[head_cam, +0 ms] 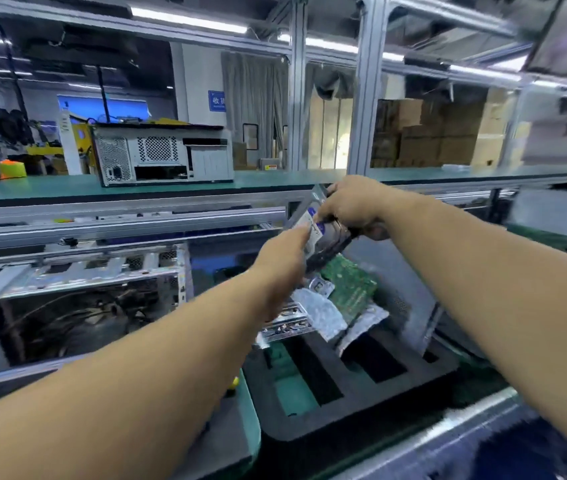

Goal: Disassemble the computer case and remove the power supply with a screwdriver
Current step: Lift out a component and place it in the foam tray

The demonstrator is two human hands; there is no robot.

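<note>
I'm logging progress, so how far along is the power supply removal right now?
Done: the open silver computer case lies on its side at left with its panel off and loose cables showing. In hand: the right hand grips the grey metal power supply with its black cable bundle, held up clear of the case, and the left hand touches its label. Left: setting it down; no screwdriver is visible.
</note>
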